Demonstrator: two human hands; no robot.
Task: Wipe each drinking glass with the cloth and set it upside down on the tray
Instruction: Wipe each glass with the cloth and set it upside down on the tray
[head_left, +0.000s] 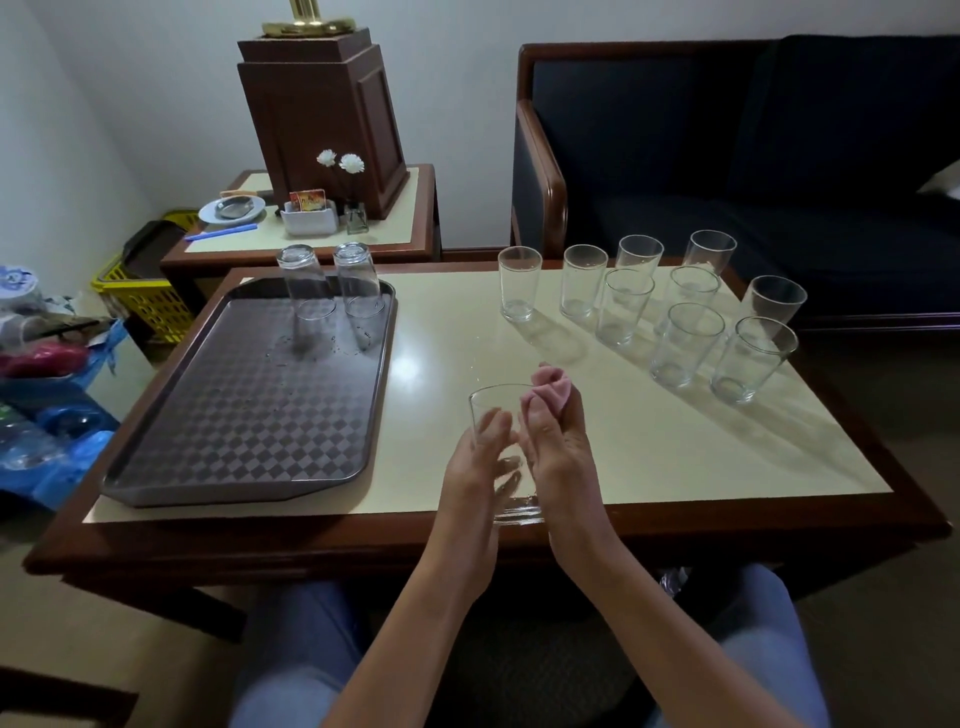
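**Glass gripped between both hands, pink cloth at its rim**

Nearest the camera, above the front edge of the cream-topped table (649, 457), the left hand (475, 467) is wrapped around a clear drinking glass (501, 452), its fingers (493, 422) curled across the left wall. The glass tilts with its mouth away from the person and its thick base toward them. The right hand (558, 457) presses against the glass's right side, fingers closed on a bunched pink cloth (549, 391) that sits at the rim's right edge; how far the cloth reaches inside is unclear.

To the left, a brown checkered tray (249, 415) lies on the table, and at its far end stand two upside-down glasses (332, 296), side by side. On the far right of the table stands a cluster of nine upright glasses (691, 322), well apart from the tray. Beyond are a side table (395, 228) and a dark armchair (727, 145).
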